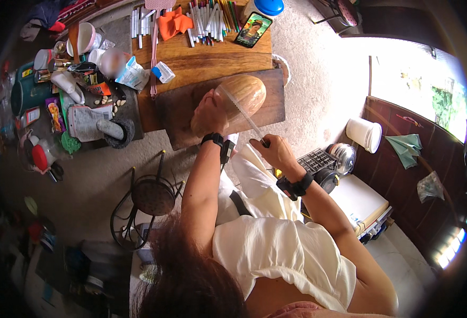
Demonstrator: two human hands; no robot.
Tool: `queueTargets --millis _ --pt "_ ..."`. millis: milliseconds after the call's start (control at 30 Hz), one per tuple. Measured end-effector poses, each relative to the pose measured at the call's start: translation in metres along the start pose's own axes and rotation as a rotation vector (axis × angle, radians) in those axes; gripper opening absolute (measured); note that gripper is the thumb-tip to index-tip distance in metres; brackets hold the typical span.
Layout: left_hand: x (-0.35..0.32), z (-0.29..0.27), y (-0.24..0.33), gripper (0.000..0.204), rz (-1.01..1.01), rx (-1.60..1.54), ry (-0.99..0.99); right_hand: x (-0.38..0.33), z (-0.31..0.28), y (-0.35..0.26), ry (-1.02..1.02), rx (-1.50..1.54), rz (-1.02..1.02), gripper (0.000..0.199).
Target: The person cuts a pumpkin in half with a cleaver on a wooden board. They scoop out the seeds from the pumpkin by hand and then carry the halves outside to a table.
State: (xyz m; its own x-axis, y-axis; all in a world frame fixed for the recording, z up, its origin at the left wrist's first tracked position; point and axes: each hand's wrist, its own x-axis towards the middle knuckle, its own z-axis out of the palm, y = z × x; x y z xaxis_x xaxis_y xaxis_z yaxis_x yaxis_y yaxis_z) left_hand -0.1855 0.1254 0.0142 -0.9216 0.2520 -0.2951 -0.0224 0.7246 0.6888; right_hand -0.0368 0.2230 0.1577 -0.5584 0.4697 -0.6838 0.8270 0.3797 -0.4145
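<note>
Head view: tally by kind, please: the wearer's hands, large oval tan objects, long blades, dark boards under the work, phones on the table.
Hands: 2 (left hand, right hand)
Large oval tan object: 1
Long blade: 1
Dark board: 1
Phone: 1
Total: 6

Oblong tan squash, blade across it

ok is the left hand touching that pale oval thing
Touching: the head view shows the left hand laid over the pale oval thing, with no gap between them.
</note>
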Motion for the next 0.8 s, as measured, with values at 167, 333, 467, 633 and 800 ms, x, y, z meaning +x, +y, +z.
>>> queueTargets --millis 167,333,467,633,800 --pt "0.000 -0.001 0.001 0.039 0.025 -0.008 0.030 0.004 0.012 0.011 0.060 0.074 0.022 0.053" --pt "0.002 0.001 -0.002 0.036 0.016 -0.013 0.042 0.006 0.004 0.007 0.027 0.058 0.066 0.065" --pt "0.006 0.008 -0.009 0.035 0.045 -0.016 0.068 0.006 0.006 0.004 0.067 0.157 0.031 0.068" --pt "0.010 0.011 -0.013 0.035 0.058 -0.013 0.096 0.006 0.016 0.003 0.134 0.002 0.035 0.064" --pt "0.010 -0.002 0.001 0.036 -0.052 0.000 0.001 0.004 0.022 0.002 0.150 -0.045 0.031 0.059"
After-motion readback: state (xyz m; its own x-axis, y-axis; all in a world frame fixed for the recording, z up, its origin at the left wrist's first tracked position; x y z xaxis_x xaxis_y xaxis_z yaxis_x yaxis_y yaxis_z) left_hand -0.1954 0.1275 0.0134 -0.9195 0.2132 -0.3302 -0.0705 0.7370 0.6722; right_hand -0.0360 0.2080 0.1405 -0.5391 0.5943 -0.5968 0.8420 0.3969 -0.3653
